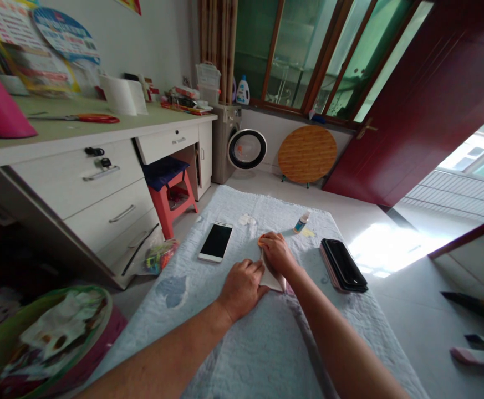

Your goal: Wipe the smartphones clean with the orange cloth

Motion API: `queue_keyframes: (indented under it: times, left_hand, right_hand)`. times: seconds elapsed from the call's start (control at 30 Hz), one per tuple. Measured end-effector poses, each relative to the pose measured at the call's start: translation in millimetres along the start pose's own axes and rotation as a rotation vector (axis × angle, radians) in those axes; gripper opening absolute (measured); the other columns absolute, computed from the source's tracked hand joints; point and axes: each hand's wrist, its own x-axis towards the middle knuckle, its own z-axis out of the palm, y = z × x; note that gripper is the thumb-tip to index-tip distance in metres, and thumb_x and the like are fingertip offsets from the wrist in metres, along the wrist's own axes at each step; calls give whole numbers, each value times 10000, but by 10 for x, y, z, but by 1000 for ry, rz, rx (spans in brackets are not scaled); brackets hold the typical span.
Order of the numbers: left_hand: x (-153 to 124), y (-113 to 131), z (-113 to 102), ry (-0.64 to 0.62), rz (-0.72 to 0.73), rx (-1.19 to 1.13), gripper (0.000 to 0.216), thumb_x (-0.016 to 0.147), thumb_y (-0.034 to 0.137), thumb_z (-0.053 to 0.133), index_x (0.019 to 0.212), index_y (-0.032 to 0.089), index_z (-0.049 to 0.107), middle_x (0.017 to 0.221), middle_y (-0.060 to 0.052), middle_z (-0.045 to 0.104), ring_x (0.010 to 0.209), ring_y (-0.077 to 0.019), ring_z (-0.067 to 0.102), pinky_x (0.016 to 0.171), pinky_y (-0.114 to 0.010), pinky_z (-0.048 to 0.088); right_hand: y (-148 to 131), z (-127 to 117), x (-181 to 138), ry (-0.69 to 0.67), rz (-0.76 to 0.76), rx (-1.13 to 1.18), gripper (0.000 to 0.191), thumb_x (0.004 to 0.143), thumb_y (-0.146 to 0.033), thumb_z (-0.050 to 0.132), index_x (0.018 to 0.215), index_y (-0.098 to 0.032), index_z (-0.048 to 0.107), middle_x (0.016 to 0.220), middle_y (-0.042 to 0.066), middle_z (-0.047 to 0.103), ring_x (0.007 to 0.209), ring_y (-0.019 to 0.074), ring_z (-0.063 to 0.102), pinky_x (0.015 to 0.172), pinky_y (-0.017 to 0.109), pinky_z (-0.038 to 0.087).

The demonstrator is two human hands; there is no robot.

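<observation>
In the middle of the cloth-covered table (242, 354), a pale, flat object (271, 279) lies between my hands, mostly hidden by them; its kind cannot be made out. My left hand (243, 285) is closed along its left edge, fingers curled and holding it. Over its far part rests my right hand (278, 252), fingers closed on a small orange item (261, 240) of which only the rounded edge shows. A white phone (215, 242) with a dark screen lies left of my hands. Beyond them to the right stands a small white bottle (302, 222) with a blue label.
Stacked dark phones (344, 265) lie near the table's right edge. A desk (75, 177) holds scissors (96, 118) and a paper roll (123, 95). A red stool (173, 202) and a full waste bin (111, 316) stand left. A washing machine (224, 147) has its door open.
</observation>
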Motion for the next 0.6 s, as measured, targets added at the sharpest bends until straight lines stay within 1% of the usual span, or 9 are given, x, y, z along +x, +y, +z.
queue_keyframes:
  times: [0.07, 0.13, 0.27, 0.47, 0.6]
  left_hand:
    - [1, -5, 9, 1, -4, 7, 404, 863, 450, 611, 1150, 166, 587, 1196, -91, 628, 1076, -268, 534, 925, -403, 429]
    - [1, -11, 21, 0, -9, 10, 420, 869, 455, 602, 1170, 163, 584, 1218, -96, 625, 1091, -270, 532, 934, -407, 427]
    - [1, -18, 40, -8, -12, 16, 445, 876, 474, 581, 1193, 163, 575, 1241, -109, 612, 1099, -281, 530, 934, -420, 426]
    - [-11, 16, 28, -8, -64, 55, 411, 856, 459, 604, 1153, 175, 588, 1124, -117, 595, 1020, -289, 547, 855, -413, 443]
    - [-19, 37, 23, -6, -57, 53, 401, 857, 403, 603, 1202, 200, 570, 1133, -104, 580, 1027, -289, 538, 854, -412, 439]
  right_hand:
    - [52, 3, 87, -28, 23, -37, 253, 937, -138, 453, 900, -176, 700, 995, 67, 690, 1011, 181, 547, 910, 324, 347]
    - [79, -4, 156, -84, 24, -85, 257, 931, -137, 452, 888, -176, 703, 955, 82, 694, 991, 198, 545, 890, 336, 349]
    - [71, -29, 191, -176, -35, -160, 222, 880, -98, 489, 843, -164, 698, 890, 108, 681, 949, 219, 530, 857, 345, 350]
    - [-75, -61, -27, -208, -133, -156, 135, 855, -143, 546, 832, -163, 677, 924, 86, 636, 898, 194, 511, 833, 324, 347]
    - [-188, -117, -169, -245, -218, -104, 146, 871, -158, 545, 796, -173, 669, 876, 62, 626, 868, 179, 513, 818, 312, 347]
